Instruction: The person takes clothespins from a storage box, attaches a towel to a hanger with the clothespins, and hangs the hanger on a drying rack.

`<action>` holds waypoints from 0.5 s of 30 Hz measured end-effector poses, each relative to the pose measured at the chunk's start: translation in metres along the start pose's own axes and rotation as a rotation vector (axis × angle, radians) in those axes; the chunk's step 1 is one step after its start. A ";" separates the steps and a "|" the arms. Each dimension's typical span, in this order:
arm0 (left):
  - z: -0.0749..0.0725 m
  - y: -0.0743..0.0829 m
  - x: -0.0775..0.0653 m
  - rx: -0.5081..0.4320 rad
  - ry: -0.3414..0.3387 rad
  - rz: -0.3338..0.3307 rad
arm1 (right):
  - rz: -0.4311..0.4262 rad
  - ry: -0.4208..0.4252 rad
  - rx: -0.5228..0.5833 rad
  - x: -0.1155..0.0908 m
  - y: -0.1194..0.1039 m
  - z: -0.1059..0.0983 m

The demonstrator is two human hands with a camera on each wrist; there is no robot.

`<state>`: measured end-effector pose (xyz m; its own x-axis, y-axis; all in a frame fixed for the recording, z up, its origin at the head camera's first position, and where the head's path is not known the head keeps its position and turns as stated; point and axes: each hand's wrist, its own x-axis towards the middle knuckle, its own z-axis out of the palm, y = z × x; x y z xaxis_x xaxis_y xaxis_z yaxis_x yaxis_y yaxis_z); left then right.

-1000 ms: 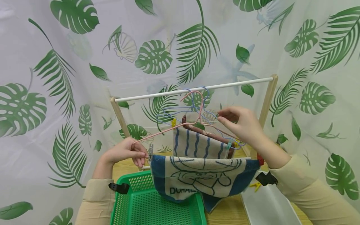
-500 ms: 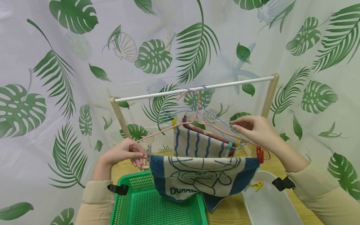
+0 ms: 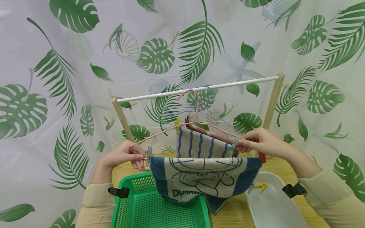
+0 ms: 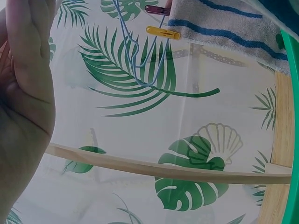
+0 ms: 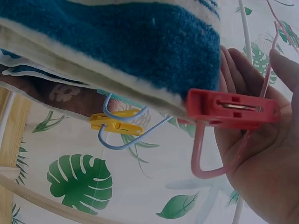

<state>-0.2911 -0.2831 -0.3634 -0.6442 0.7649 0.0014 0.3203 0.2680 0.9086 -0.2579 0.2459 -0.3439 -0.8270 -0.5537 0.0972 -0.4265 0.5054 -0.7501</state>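
Draped over a pink wire hanger (image 3: 168,129) is a blue and cream towel (image 3: 199,180) with a cartoon figure. My left hand (image 3: 122,156) grips the hanger's left end, beside a grey clothespin (image 3: 149,154) at the towel's corner. On the opposite side, my right hand (image 3: 263,144) holds the sloping right arm of the hanger, fingers curled about the wire. A red clothespin (image 5: 233,108) clips the towel's right corner, close to the palm in the right wrist view. The hanger's hook overlaps the white rod (image 3: 242,84) in the head view.
Behind hang blue hangers (image 3: 179,108) with a striped towel (image 3: 192,144) and a brown cloth (image 3: 212,134), clipped with clothespins. A green basket (image 3: 122,196) stands below on the wooden table (image 3: 231,209). To the right, a white tray (image 3: 273,205) contains a yellow clothespin (image 3: 260,187).
My right hand has moved right and down from near the hanger's neck and taken hold of its right arm. The hanger's hook has shifted slightly left; my left hand keeps its grip.
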 end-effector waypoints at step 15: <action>-0.002 0.006 0.008 0.032 0.011 -0.086 | 0.066 0.143 0.120 -0.009 0.005 -0.003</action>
<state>-0.2957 -0.2766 -0.3565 -0.6777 0.7319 -0.0708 0.2853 0.3506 0.8920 -0.2536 0.2556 -0.3467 -0.8989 -0.4181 0.1308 -0.3301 0.4501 -0.8298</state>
